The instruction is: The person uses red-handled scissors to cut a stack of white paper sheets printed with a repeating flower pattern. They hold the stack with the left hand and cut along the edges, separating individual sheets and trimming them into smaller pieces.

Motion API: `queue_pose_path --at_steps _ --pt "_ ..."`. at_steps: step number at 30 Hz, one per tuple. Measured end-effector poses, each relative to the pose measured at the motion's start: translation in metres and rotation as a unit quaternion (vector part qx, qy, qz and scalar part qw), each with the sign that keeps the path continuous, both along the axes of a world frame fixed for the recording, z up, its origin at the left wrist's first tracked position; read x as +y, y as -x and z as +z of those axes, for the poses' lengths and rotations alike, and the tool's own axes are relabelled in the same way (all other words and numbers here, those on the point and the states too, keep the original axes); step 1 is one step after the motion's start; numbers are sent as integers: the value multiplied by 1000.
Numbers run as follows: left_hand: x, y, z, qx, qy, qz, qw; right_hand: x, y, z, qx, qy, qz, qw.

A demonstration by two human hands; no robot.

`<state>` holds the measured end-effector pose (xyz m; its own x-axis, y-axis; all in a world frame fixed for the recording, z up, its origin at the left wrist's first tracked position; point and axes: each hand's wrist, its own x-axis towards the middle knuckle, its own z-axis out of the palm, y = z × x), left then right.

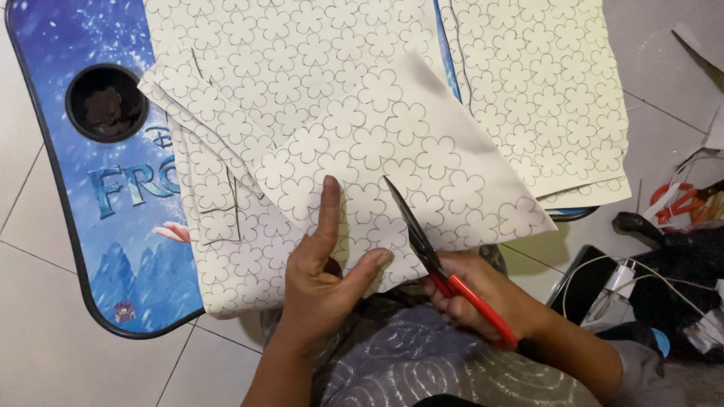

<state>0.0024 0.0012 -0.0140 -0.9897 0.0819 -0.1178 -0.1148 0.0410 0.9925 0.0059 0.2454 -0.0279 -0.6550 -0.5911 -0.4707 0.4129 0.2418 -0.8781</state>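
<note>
Worktop [53,249]: a small blue picture-printed top with a dark rim, seen at 9 o'clock; a round black cup hole [106,103] is sunk in it at 10 o'clock.

Sheet stack [249,83]: cream sheets printed with flower outlines are spread across the worktop from 11 to 1 o'clock, overlapping one another; one corner hangs past the near rim.

Left hand [320,275]: it is pressed on the near edge of the cut sheet at 6 o'clock, forefinger stretched flat along the paper and thumb splayed to the right, so the fingers [329,207] are apart and bearing down, not clamped.

Cut sheet [407,158]: the top sheet lies at the centre, tilted, its near edge over the lap and between both hands.

Scissors [430,249]: dark blades and red handles; the blades are a little open, the tip lying on the cut sheet just right of the left thumb.

Right hand [483,294]: at 5 o'clock, its fingers are closed around the red handles.

Floor clutter [664,256]: at 3 to 4 o'clock, cables, a charger, dark cloth and another red tool are lying on the tiles.

Step judged: a cut is being run into the sheet from its near edge.

Next move judged: the blades need closing along a printed outline while the paper is held taut and the thumb kept clear.
</note>
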Motion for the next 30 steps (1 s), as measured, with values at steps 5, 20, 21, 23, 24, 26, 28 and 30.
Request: queue_pose_path --at_steps 5,20,21,23,24,26,28,30 --pt "-6 2 -1 42 48 -12 998 6 -1 -7 39 -1 14 999" --pt "-10 4 -17 70 -23 85 994 6 -10 -20 28 -11 6 1000" --pt "-9 6 -17 97 -21 109 989 6 -10 -19 21 -14 7 1000" --pt "-8 10 -13 119 -16 125 985 4 -9 -17 77 -17 16 997" --pt "-8 13 -12 115 -13 116 986 3 -7 -15 107 -18 20 994" --pt "-5 15 -8 127 9 105 986 0 -3 -10 98 -17 21 995" --pt "-3 12 -4 154 52 101 982 -5 -1 -3 94 -6 19 995" --pt "-2 11 -3 169 30 84 982 -10 3 5 99 17 20 995"
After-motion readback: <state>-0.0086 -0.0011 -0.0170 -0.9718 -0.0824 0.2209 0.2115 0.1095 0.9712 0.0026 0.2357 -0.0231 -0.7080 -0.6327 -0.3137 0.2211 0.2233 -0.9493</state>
